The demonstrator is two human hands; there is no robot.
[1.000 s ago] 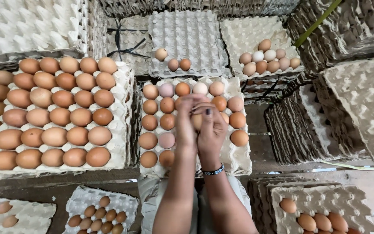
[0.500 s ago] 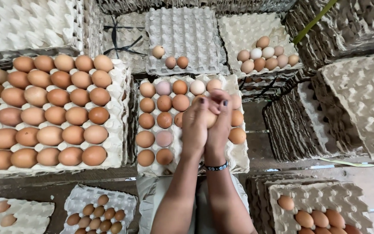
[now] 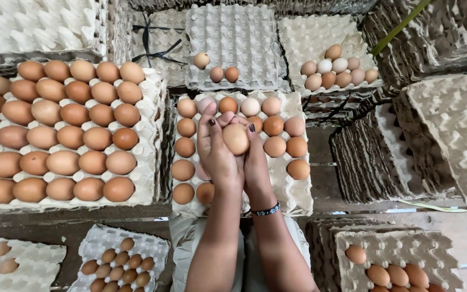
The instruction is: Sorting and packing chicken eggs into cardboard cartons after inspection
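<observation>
Both hands share one grip: the left hand (image 3: 217, 154) and right hand (image 3: 256, 162) close together around a single brown egg (image 3: 235, 139), held just above the middle of the partly filled egg tray (image 3: 293, 197).

Stacks of grey pulp egg trays (image 3: 439, 124) all round, over weathered wooden boards (image 3: 71, 213), in soft even daylight.

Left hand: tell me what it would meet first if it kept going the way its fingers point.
The left hand points up the picture, over the middle egg tray. First in line looks like the pale pinkish egg at its fingertips, in the tray's far row; height above it is unclear.
</observation>
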